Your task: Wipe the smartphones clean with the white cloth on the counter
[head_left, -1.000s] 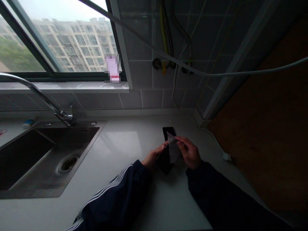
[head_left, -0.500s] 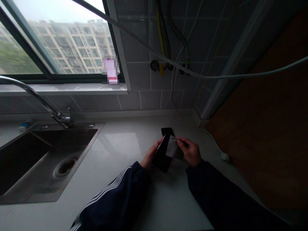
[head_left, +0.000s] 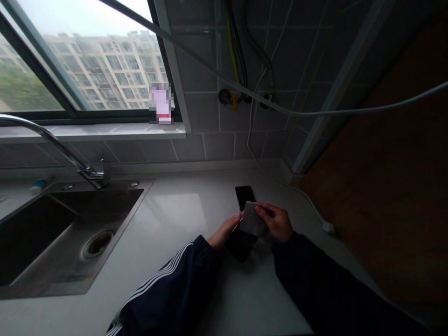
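My left hand [head_left: 226, 229] is closed along the left edge of a black smartphone [head_left: 241, 248], which it holds tilted above the counter. Between the thumb and fingers of my right hand [head_left: 279, 223] is a thin grey cloth [head_left: 252, 221]. The cloth hangs over the upper part of that phone and hides it; whether they touch, I cannot tell. Just beyond, a second dark, phone-like slab [head_left: 244, 193] lies on the counter, its near end covered by the cloth.
A steel sink [head_left: 66, 284] with a chrome faucet [head_left: 91, 173] is at the left. A white cable [head_left: 308, 113] crosses in front of the tiled wall, and a white plug [head_left: 328, 227] rests on the white counter [head_left: 168, 261] at the right. A brown wooden panel [head_left: 392, 196] stands beyond it.
The phone in my left hand has dropped lower and tilted differently, uncovering more of the dark slab behind. The cloth in my right hand has shifted slightly down and still hangs over the phone.
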A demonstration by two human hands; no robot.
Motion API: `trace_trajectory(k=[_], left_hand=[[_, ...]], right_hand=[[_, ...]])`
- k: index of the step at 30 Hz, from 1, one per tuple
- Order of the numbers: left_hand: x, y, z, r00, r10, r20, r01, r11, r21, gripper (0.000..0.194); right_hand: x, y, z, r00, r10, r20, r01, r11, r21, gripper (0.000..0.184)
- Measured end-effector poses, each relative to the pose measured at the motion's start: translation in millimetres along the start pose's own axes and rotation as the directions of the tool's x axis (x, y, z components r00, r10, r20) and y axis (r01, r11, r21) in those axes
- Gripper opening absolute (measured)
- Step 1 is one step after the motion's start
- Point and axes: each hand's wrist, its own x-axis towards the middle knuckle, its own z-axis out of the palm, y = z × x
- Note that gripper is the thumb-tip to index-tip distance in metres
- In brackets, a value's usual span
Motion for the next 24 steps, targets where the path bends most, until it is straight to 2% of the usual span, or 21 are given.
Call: trace_trajectory(k=[7,9,12,16,19,24], left_hand=[[0.6,5.8,1.7,0.997,0.038,0.067,-0.026,0.986,-0.167,0.07],[-0.2,9.6,-0.3,0.999,0.034,0.039,-0.023,0.969,-0.246,0.072],[-1.1,14.5,-3.8,0.996,0.055,-0.073,-0.076,0.943,-0.325,0.073],[-0.3,16.6,-2.6,0.984,0.08,-0.16,-0.13,0.934,-0.332,0.069],[1.1,14.3,1.4,0.984,0.1,-0.146,-0.141,0.94,-0.312,0.067],[1.7,6.6,2.8,0.981,0.153,-0.116,-0.176,0.955,-0.237,0.063]], right_hand=[[2.3,2.0,-1.9,0.998,0.006,-0.055,-0.009,0.999,-0.046,0.05],[3.0,3.8,-3.0,0.996,0.005,-0.085,-0.009,0.999,-0.044,0.049],[3.3,8.1,-2.5,0.994,0.034,-0.106,-0.036,0.999,-0.016,0.05],[2.3,13.3,2.0,0.995,0.087,-0.056,-0.087,0.996,0.016,0.057],[1.7,13.9,4.4,0.992,0.128,-0.013,-0.127,0.991,0.048,0.062],[1.0,8.7,4.5,0.987,0.15,0.056,-0.154,0.986,0.07,0.056]])
